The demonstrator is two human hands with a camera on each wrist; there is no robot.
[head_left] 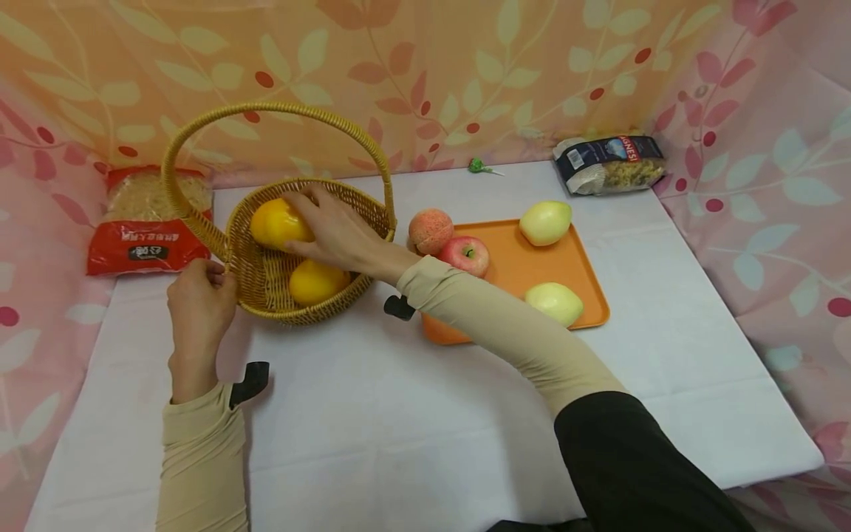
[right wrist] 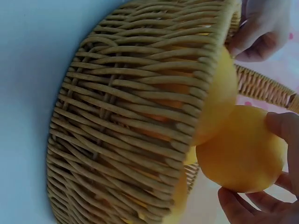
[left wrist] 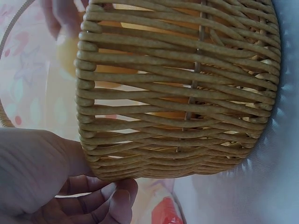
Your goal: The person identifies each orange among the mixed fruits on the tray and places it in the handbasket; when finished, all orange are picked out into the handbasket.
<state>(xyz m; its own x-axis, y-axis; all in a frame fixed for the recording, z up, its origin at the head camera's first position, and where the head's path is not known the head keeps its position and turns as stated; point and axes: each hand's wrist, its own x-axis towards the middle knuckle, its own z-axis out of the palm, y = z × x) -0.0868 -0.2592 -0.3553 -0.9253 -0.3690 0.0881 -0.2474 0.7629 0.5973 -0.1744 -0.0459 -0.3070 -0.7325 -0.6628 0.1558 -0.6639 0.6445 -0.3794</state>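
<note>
A woven wicker basket with a tall arched handle stands on the left of the table. My left hand pinches its rim near the handle's left base; in the left wrist view that hand has the rim between thumb and fingers. Over the basket, my right hand grips a yellow mango-like fruit, which shows rounder in the right wrist view at rim height. Another yellow fruit lies in the basket's near right side. The right palm is hidden from above.
An orange tray to the right holds a red apple and two pale green fruits. A peach sits at its corner. Behind are a red noodle bag, a green lollipop and a pasta bag.
</note>
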